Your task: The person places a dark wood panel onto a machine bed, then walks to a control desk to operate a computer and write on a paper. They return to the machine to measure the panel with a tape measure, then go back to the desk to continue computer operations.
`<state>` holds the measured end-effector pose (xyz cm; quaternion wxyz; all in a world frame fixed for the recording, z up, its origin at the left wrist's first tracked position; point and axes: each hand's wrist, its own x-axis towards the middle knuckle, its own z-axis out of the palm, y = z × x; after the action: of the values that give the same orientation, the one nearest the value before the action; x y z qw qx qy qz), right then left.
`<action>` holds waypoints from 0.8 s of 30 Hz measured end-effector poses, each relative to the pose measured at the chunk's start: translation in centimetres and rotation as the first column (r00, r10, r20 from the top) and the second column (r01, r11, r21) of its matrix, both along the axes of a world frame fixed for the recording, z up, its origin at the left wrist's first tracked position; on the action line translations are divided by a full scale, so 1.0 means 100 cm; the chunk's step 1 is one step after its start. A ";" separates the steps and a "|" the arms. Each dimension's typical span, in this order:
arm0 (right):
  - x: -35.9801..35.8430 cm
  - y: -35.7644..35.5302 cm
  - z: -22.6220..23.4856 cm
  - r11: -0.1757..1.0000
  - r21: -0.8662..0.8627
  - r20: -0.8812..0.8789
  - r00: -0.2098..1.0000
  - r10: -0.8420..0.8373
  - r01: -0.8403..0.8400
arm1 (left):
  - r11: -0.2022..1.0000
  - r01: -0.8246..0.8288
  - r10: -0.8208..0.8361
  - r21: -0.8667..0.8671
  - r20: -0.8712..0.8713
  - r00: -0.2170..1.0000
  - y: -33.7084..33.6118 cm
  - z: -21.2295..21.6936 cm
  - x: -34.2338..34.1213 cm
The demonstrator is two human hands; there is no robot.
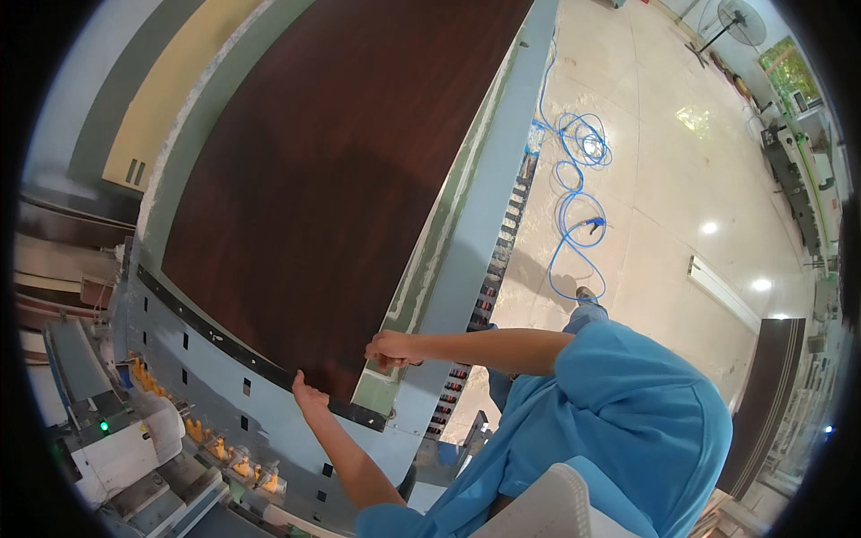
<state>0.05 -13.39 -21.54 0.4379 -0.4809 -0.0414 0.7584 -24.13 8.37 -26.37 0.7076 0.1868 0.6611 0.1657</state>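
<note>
A large dark brown wooden panel [332, 170] lies flat on a grey-blue machine table [224, 359]. My left hand [309, 394] rests with straight fingers against the panel's near edge, at a black strip. My right hand [390, 350] is at the panel's near corner, fingers curled over its side edge beside a pale green strip [430, 260]. Both forearms reach in from my blue shirt [619, 412] at the lower right.
Orange rollers [242, 466] line the machine's front below my left hand. A white unit with a green light [108, 448] stands at lower left. A blue coiled hose [578, 170] lies on the tiled floor. A standing fan [740, 22] is far off. A dark board [762, 394] lies at right.
</note>
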 end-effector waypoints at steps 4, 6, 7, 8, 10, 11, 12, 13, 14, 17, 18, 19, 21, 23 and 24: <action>0.029 -0.051 -0.003 0.989 0.113 0.216 0.974 0.069 -0.095 | 0.973 0.023 0.002 0.228 -0.109 0.994 -0.011 -0.015 0.003; 0.053 -0.092 -0.008 0.985 0.137 0.403 0.914 0.039 -0.103 | 0.948 0.049 0.012 0.314 -0.190 0.982 -0.011 -0.015 0.009; 0.071 -0.119 -0.012 0.978 0.171 0.486 0.874 0.023 -0.120 | 0.945 0.040 0.015 0.324 -0.164 0.986 -0.012 -0.013 0.012; 0.089 -0.143 -0.017 0.987 0.093 0.558 0.828 0.056 -0.130 | 0.950 0.012 0.037 0.313 -0.150 0.988 -0.012 -0.010 0.017; 0.122 -0.200 -0.027 0.999 -0.023 0.653 0.756 0.034 -0.025 | 0.922 0.101 0.004 0.373 -0.270 0.963 -0.018 0.001 0.030; 0.137 -0.229 -0.033 0.997 -0.058 0.703 0.711 0.009 0.045 | 0.922 0.098 0.046 0.375 -0.357 0.933 -0.022 0.008 0.038; 0.152 -0.261 -0.039 0.986 -0.070 0.685 0.726 -0.061 0.149 | 0.885 0.234 0.036 0.403 -0.558 0.829 -0.029 0.014 0.047; 0.166 -0.293 -0.045 0.967 -0.081 0.679 0.723 -0.125 0.243 | 0.859 0.325 0.085 0.395 -0.736 0.671 -0.042 0.018 0.057; 0.180 -0.325 -0.051 0.934 -0.161 0.682 0.720 -0.128 0.319 | 0.835 0.408 0.149 0.369 -0.865 0.478 -0.056 0.022 0.068; 0.208 -0.413 -0.078 0.805 -0.205 0.729 0.636 -0.253 0.557 | 0.575 0.625 0.301 0.528 -0.847 0.439 -0.105 0.022 0.118; 0.213 -0.438 -0.089 0.746 -0.257 0.733 0.627 -0.264 0.614 | 0.479 0.630 0.237 0.611 -0.781 0.578 -0.126 0.016 0.137; 0.220 -0.463 -0.102 0.734 -0.231 0.720 0.619 -0.313 0.639 | 0.414 0.712 0.159 0.567 -0.816 0.556 -0.149 0.007 0.163; 0.225 -0.509 -0.127 0.685 -0.275 0.701 0.628 -0.337 0.675 | 0.427 0.606 -0.033 0.671 -0.659 0.752 -0.214 -0.018 0.220; 0.222 -0.554 -0.148 0.727 -0.226 0.690 0.633 -0.351 0.649 | 0.240 0.730 -0.230 0.640 -0.693 0.684 -0.295 -0.037 0.277; 0.237 -0.578 -0.155 0.717 -0.261 0.719 0.626 -0.303 0.646 | 0.118 0.843 -0.289 0.524 -0.794 0.534 -0.337 -0.041 0.308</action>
<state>23.78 -71.23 -37.00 0.4491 -0.7931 0.1450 0.3850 6.65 -25.35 -30.50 0.2901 0.8143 0.4861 0.1287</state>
